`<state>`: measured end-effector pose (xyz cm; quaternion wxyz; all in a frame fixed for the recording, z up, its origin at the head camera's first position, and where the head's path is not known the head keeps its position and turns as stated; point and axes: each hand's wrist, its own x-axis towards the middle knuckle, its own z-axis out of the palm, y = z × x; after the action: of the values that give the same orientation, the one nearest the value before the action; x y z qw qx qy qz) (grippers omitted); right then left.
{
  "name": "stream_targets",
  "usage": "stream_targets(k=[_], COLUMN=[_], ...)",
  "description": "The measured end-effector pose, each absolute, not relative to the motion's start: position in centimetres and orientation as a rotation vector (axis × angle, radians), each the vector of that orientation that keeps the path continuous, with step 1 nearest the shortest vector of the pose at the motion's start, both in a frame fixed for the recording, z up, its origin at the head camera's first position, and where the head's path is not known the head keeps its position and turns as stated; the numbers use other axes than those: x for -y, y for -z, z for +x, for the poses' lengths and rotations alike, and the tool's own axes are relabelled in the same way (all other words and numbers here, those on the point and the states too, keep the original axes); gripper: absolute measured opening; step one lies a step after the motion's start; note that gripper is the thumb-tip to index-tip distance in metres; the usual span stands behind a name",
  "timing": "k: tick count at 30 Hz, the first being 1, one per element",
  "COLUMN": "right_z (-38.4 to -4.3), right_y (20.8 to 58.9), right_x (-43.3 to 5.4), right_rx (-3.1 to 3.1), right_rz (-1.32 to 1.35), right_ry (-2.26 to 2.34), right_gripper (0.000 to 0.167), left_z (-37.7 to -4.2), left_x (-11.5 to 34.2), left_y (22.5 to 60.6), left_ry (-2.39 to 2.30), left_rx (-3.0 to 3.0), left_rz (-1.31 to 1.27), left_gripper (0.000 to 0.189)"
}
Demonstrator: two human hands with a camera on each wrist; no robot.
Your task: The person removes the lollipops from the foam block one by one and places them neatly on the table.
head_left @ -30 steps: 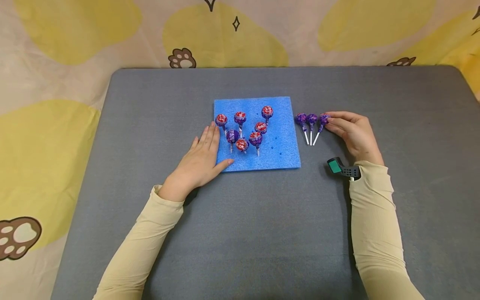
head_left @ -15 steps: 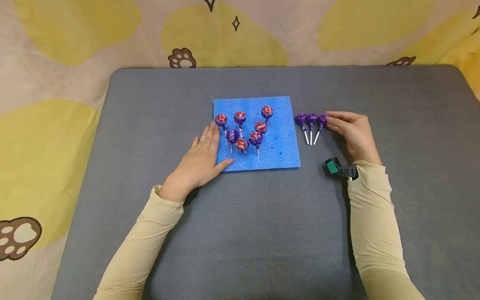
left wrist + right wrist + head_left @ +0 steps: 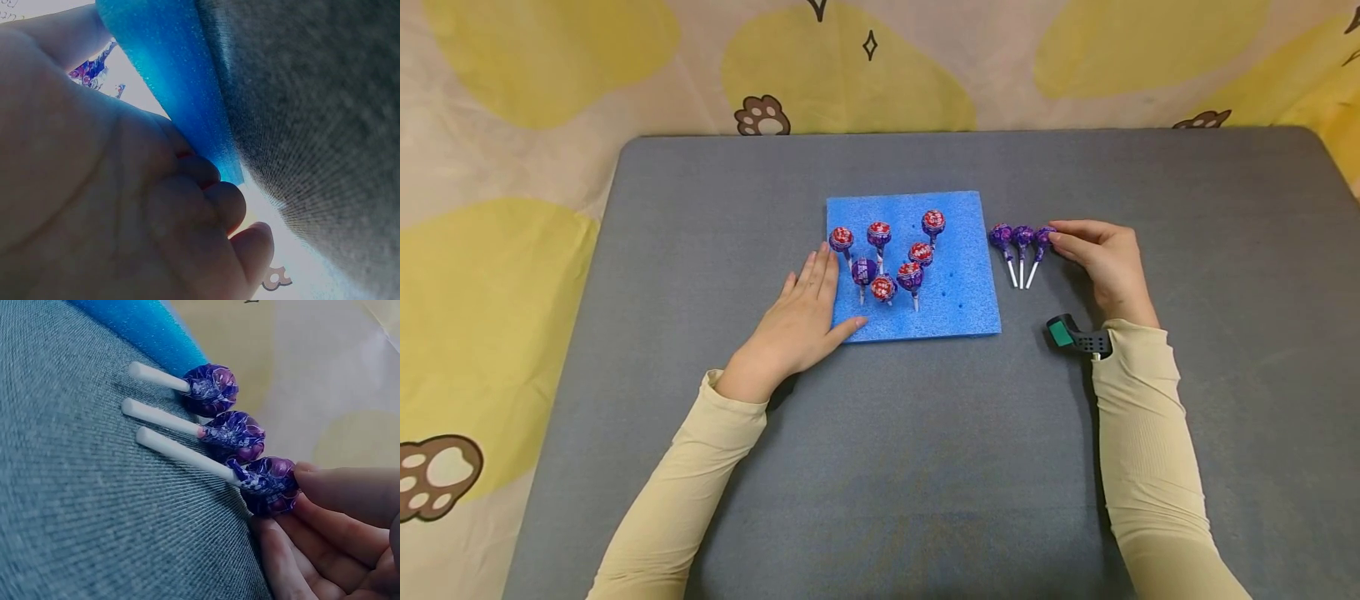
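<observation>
My left hand (image 3: 801, 312) lies flat along the left edge of a blue foam board (image 3: 973, 250), fingers straight and thumb over the near left corner. In the left wrist view, its fingers press against the board's side (image 3: 181, 81). Several purple-and-red wrapped lollipops (image 3: 911, 277) stand upright in the foam. Right of the board, three more lollipops lie side by side, sticks toward me. My right hand (image 3: 1108, 262) pinches the wrapped head of the rightmost lollipop (image 3: 269, 484) between thumb and fingers. The middle lollipop (image 3: 234, 434) and the left one (image 3: 212, 387) lie close beside it.
Small holes (image 3: 951, 275) show in the right part of the foam. Everything rests on a grey table (image 3: 910, 467). A patterned yellow-and-cream cloth (image 3: 880, 67) hangs behind it. A black strap device with a green patch (image 3: 1075, 335) sits at my right wrist.
My right hand has shifted slightly left, and the rightmost lollipop has edged a little closer to the others. The left hand stays in place on the board.
</observation>
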<state>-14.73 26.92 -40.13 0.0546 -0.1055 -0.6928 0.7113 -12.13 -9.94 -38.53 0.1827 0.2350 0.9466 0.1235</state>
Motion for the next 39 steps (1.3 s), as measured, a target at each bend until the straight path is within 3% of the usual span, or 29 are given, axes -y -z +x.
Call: stream_targets(k=[11, 21, 39], right_z=[-14.66, -14.60, -14.63], right_y=[40.14, 40.10, 40.54], right_x=[-26.89, -27.00, -27.78], right_rx=[2.220, 2.422, 2.065], right_rz=[-0.354, -0.361, -0.275], right_ry=[-1.998, -1.777, -2.183], right_gripper=[0.009, 0.022, 0.015], left_z=[-12.16, -12.22, -12.31], left_x=[9.94, 9.93, 9.90], left_y=[38.62, 38.64, 38.65], left_ry=[-0.348, -0.348, -0.349], left_rx=[-2.677, -2.678, -2.683], left_rz=[0.662, 0.660, 0.656], left_gripper=[0.089, 0.089, 0.089])
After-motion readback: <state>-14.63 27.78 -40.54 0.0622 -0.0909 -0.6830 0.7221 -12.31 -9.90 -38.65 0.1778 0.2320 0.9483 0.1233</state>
